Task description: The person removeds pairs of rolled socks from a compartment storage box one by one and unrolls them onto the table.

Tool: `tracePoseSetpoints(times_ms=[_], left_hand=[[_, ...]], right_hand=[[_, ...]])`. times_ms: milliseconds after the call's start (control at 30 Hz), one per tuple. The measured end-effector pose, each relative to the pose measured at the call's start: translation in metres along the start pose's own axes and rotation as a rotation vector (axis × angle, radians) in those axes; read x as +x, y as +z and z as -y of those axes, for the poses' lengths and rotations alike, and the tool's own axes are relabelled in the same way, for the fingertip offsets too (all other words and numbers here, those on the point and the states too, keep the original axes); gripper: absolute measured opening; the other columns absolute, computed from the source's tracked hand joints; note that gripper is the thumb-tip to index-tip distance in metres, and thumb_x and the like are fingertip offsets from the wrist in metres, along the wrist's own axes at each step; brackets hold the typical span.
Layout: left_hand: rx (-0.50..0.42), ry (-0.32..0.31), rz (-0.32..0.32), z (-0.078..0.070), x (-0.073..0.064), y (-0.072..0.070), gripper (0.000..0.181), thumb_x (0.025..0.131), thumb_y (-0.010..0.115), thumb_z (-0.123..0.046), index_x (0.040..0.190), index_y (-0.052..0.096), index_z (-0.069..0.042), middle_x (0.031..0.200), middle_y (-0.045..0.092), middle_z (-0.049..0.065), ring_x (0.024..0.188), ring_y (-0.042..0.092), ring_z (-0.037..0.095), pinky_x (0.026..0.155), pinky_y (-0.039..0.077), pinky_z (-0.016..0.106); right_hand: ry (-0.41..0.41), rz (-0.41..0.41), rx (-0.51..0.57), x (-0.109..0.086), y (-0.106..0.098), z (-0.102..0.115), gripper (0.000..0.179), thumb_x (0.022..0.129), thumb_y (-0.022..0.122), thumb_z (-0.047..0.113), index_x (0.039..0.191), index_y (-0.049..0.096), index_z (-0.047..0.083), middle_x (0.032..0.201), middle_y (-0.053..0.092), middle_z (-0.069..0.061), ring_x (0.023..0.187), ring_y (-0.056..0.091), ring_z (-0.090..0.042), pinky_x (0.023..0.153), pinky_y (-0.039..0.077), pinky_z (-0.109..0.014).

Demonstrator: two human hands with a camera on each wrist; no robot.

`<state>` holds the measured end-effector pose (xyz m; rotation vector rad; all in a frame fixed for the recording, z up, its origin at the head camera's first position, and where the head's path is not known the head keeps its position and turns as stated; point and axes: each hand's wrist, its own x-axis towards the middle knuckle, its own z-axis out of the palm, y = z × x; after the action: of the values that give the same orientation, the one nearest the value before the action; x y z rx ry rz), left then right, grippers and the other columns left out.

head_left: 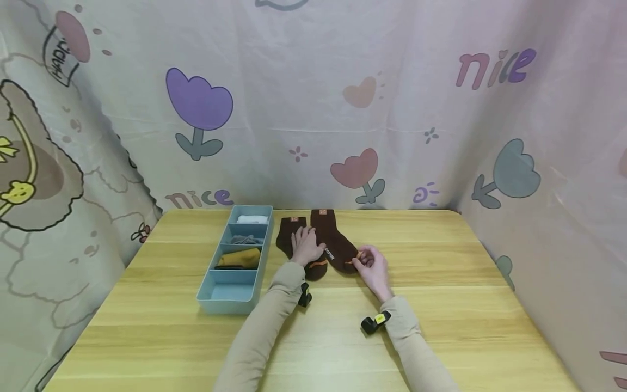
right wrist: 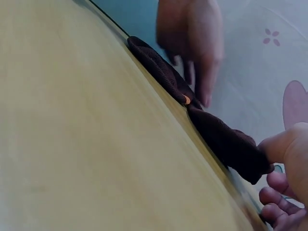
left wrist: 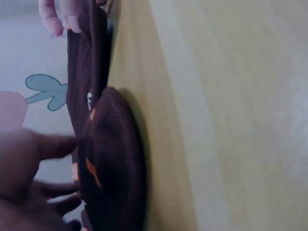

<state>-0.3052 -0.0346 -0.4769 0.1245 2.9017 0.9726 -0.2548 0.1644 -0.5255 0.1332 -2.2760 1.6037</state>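
Observation:
Two dark brown socks lie side by side on the table, their toes toward me. My left hand [head_left: 306, 247] rests with spread fingers on the left sock [head_left: 289, 233], which has an orange stripe near its toe. The right sock [head_left: 338, 247] bears white lettering, and my right hand [head_left: 374, 268] pinches its toe end between thumb and fingers. In the right wrist view that sock's toe [right wrist: 245, 161] is lifted slightly off the wood. From the left wrist, the left sock [left wrist: 115, 159] looks bulky beneath my fingers.
A light blue divided box [head_left: 230, 294] stands left of the socks. Its compartments hold a white bundle [head_left: 252, 219], a grey bundle [head_left: 245, 239] and a mustard-yellow one [head_left: 240, 258]; the nearest compartment has nothing in it. A patterned curtain [head_left: 294, 109] hangs behind the wooden table [head_left: 333, 348].

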Motion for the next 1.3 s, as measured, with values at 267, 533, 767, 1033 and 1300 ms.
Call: tracePoseSetpoints(times_ms=[267, 533, 767, 1033, 1300], left_hand=[[0.020, 0.045, 0.128, 0.013, 0.000, 0.002, 0.070, 0.102, 0.055, -0.030, 0.158, 0.025, 0.000, 0.169, 0.017, 0.015, 0.158, 0.003, 0.038, 0.127, 0.001, 0.057], [0.086, 0.051, 0.135, 0.018, 0.005, 0.001, 0.072, 0.103, 0.053, -0.037, 0.159, 0.023, -0.003, 0.170, 0.017, 0.011, 0.158, 0.005, 0.036, 0.128, 0.003, 0.054], [0.094, 0.042, 0.139, 0.020, 0.008, -0.002, 0.073, 0.103, 0.052, -0.039, 0.160, 0.022, -0.004, 0.170, 0.016, 0.011, 0.159, 0.004, 0.034, 0.128, 0.002, 0.054], [0.100, 0.039, 0.137, 0.021, 0.008, -0.002, 0.072, 0.104, 0.049, -0.039, 0.160, 0.021, -0.005, 0.171, 0.014, 0.010, 0.159, 0.002, 0.033, 0.129, 0.000, 0.052], [0.100, 0.030, 0.114, 0.020, 0.009, 0.003, 0.072, 0.103, 0.050, -0.039, 0.160, 0.021, -0.006, 0.171, 0.014, 0.008, 0.159, 0.000, 0.031, 0.129, -0.002, 0.051]], right_hand=[[-0.162, 0.054, -0.262, -0.002, 0.000, -0.004, 0.016, 0.080, 0.077, 0.003, 0.096, 0.078, 0.001, 0.092, 0.064, -0.013, 0.082, 0.060, -0.025, 0.075, 0.047, -0.029], [-0.191, 0.098, -0.396, -0.002, 0.003, -0.003, 0.024, 0.083, 0.078, 0.017, 0.102, 0.079, 0.003, 0.099, 0.068, -0.013, 0.096, 0.060, -0.033, 0.089, 0.042, -0.049], [-0.143, 0.108, -0.422, -0.002, 0.003, 0.000, 0.031, 0.084, 0.078, 0.025, 0.107, 0.078, 0.004, 0.107, 0.070, -0.014, 0.105, 0.059, -0.037, 0.093, 0.040, -0.051], [-0.122, 0.100, -0.433, 0.000, 0.005, -0.001, 0.032, 0.084, 0.079, 0.027, 0.109, 0.078, 0.006, 0.108, 0.069, -0.015, 0.109, 0.059, -0.039, 0.095, 0.040, -0.052], [-0.122, 0.092, -0.425, 0.001, 0.004, -0.003, 0.030, 0.085, 0.076, 0.024, 0.109, 0.078, 0.007, 0.107, 0.069, -0.016, 0.108, 0.059, -0.039, 0.092, 0.040, -0.052]])
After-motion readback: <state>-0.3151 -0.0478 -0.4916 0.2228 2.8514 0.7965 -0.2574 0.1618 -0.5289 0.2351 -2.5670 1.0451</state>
